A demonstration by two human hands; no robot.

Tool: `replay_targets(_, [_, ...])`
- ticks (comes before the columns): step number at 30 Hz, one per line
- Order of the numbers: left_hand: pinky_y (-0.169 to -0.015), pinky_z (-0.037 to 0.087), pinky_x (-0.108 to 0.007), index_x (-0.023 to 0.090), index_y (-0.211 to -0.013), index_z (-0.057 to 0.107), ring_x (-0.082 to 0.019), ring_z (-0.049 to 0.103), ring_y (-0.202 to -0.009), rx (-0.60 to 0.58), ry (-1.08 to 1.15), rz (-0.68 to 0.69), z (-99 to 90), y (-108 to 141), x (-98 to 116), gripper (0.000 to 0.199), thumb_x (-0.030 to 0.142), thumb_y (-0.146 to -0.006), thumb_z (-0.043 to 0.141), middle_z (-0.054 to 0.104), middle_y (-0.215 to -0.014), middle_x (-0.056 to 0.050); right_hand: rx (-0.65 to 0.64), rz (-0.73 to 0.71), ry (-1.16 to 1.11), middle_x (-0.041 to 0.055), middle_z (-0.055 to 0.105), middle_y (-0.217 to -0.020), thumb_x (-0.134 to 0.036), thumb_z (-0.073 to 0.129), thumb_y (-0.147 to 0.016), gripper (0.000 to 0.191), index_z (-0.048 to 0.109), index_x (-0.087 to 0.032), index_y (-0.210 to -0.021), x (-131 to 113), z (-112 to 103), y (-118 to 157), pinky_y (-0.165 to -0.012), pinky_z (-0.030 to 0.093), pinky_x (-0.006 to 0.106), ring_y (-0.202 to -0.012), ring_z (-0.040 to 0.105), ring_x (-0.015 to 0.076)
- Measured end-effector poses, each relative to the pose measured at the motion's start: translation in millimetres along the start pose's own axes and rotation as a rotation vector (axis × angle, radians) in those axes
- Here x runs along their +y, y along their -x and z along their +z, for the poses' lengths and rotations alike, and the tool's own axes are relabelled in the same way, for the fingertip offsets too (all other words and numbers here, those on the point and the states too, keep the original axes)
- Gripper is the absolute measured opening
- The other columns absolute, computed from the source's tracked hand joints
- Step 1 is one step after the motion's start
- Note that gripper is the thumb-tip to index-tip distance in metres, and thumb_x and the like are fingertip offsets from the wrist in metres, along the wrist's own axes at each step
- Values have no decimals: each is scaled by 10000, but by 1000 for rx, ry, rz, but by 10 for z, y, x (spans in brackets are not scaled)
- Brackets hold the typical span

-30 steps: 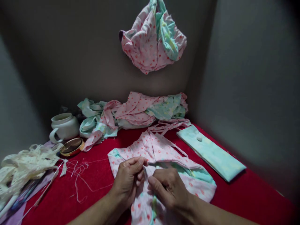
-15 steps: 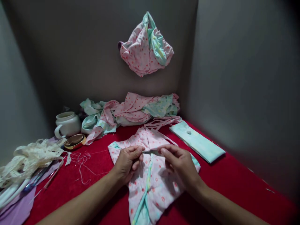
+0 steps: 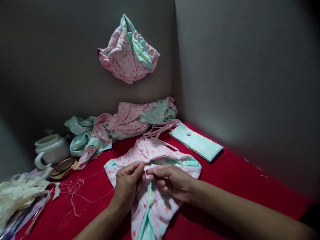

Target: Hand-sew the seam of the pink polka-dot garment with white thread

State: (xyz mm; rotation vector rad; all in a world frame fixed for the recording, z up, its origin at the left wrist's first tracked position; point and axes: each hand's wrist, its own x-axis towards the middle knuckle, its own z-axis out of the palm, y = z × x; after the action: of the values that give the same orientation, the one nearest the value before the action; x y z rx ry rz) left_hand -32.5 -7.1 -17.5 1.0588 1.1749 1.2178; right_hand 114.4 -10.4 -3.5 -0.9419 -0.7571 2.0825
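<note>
Both hands meet at the middle of a small pink dotted garment (image 3: 152, 186) lying on the red cloth-covered table (image 3: 237, 186). The left hand (image 3: 127, 185) pinches the fabric between thumb and forefinger, its other fingers curled under; the right hand (image 3: 170, 180) pinches the same fold from the right side, fingertips nearly touching those of the left. Whether a needle sits between the fingertips is too small to tell. The garment lies near the viewer at centre, its mint green edging running down between the wrists toward the near edge.

Judging from the grip, the step in hand is fine work on the garment's middle seam or opening, both hands pinning one small spot. The next move would call for keeping that fold taut and steady while the fingertips shift only slightly.

Further out, a folded mint cloth (image 3: 197, 143) lies to the far right, apart from the garment. A heap of pink and green fabric scraps (image 3: 122, 123) sits against the far wall, and a bundle of the same fabric (image 3: 127, 53) hangs above it. To the left stand a white cup (image 3: 51, 150) and a gold lid (image 3: 63, 166), with loose thread (image 3: 75, 190) and cream lace (image 3: 20, 190) nearer the left edge
</note>
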Motion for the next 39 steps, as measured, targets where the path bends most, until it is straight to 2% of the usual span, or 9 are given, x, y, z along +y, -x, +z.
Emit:
replay_targets(5, [-318,170,-143,125,-700,704,-25,281,-331,0,-16,10,15,-3,-3,339,442,-594,760,479,-414,48,-13,-55,-55,13,581,-666,-100,555,-782,100,644,-57,-767,46,17,-21,-324,277,91,-373,350,-7])
replay_targets(9, [-322,182,-146,136,-714,734,-32,298,-351,6,-25,32,23,8,9,295,402,-590,766,497,-437,37,2,-51,-124,-19,559,-596,-112,641,-729,48,642,-74,-758,56,9,-42,-327,280,89,-359,350,-12])
replay_targets(13, [-313,160,-156,139,-731,754,-35,276,-336,-15,-53,49,19,31,26,252,363,-615,747,467,-396,40,16,-5,-204,-39,544,-574,-116,707,-670,121,627,-87,-757,25,-9,-50,-336,273,78,-356,362,-23])
replay_targets(18, [-323,172,-152,153,-736,763,-33,291,-345,-23,-68,69,8,55,32,208,326,-623,739,515,-418,28,26,-14,-251,-45,536,-556,-85,726,-643,171,625,-73,-781,23,-13,-46,-339,280,85,-345,343,-26])
replay_targets(21, [-345,216,-144,162,-755,763,-39,347,-377,-21,-67,71,-11,46,1,208,328,-631,741,584,-491,6,47,-29,-250,-40,550,-565,-78,747,-630,199,628,-78,-789,32,-10,-46,-338,284,94,-345,338,-23])
replay_targets(26, [-386,278,-146,169,-819,757,-54,393,-405,-32,-68,68,-41,19,-57,241,353,-664,734,573,-471,12,72,-35,-231,-18,598,-630,-69,757,-620,230,633,-84,-813,28,-12,-34,-331,293,104,-354,353,-15])
replay_targets(31, [-408,316,-136,182,-786,762,-64,456,-459,-30,-66,76,-49,24,-52,208,345,-658,747,629,-538,-4,79,-44,-225,-3,604,-651,-93,801,-564,319,629,-65,-831,26,-21,-21,-328,290,113,-358,360,-13])
replay_targets(36, [-460,385,-149,200,-757,767,-86,512,-513,-33,-75,102,-28,45,-13,161,311,-641,756,661,-579,-10,104,-65,-220,-28,585,-602,-157,811,-554,284,613,-87,-745,36,-9,-42,-335,287,113,-352,344,-17])
replay_targets(39, [-509,426,-164,196,-724,769,-104,546,-550,-30,-91,98,3,60,19,142,294,-623,752,677,-603,-22,130,-94,-195,-60,524,-495,-191,812,-542,277,587,-103,-677,55,10,-60,-332,279,121,-338,312,-10])
